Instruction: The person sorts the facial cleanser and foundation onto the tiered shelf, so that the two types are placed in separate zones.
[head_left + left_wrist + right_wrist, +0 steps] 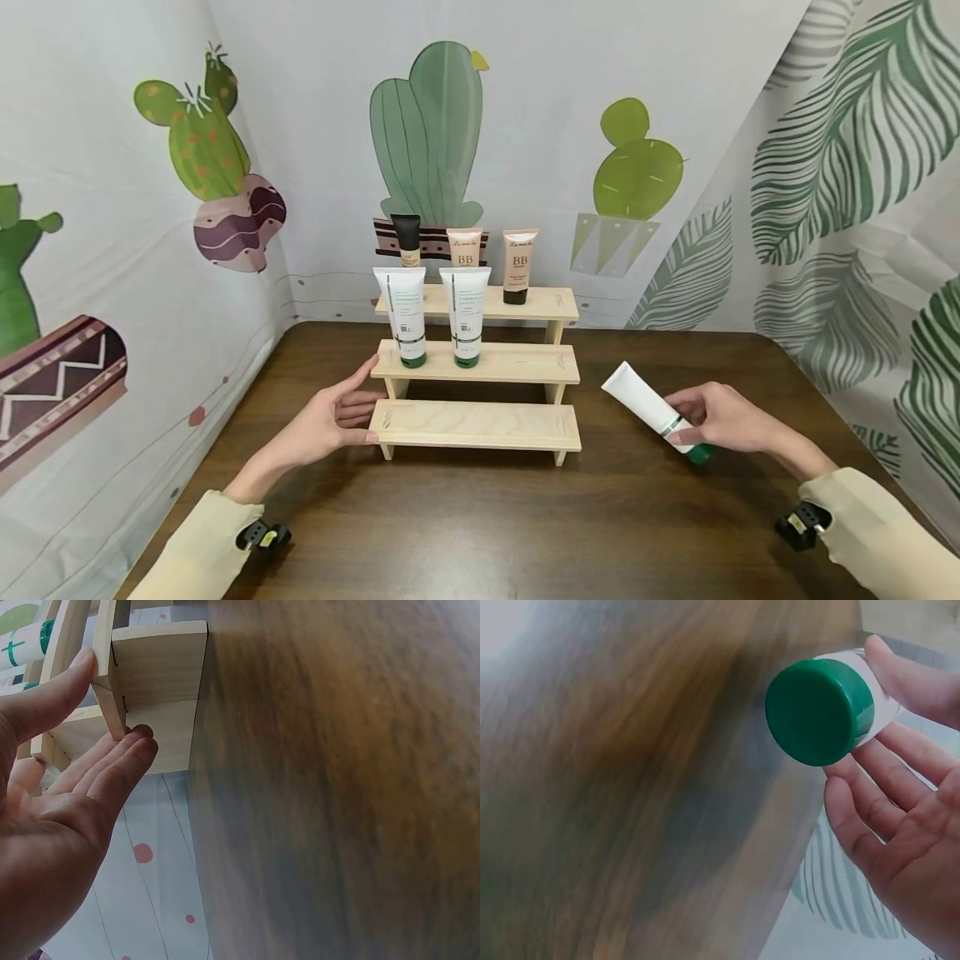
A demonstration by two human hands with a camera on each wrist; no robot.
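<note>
My right hand (pixel 723 417) holds a white squeeze tube (pixel 642 398) near its green cap (pixel 814 712). The tube is tilted over the table, its flat end up and toward the stand. My left hand (pixel 324 423) rests against the left side of a three-step wooden display stand (pixel 480 423), its fingers mostly straight. In the left wrist view the thumb (pixel 71 682) touches a shelf end and the other fingers lie by the side panel. Two similar white tubes, one at left (pixel 405 312) and another beside it (pixel 467 312), stand caps down on the middle step.
The top step holds a black-capped tube (pixel 407 237) and two beige BB tubes, one partly hidden (pixel 464 244) and one at right (pixel 518 265). The stand is on a brown wooden table (pixel 480 525). Printed cloth (pixel 540 150) hangs behind and at the sides.
</note>
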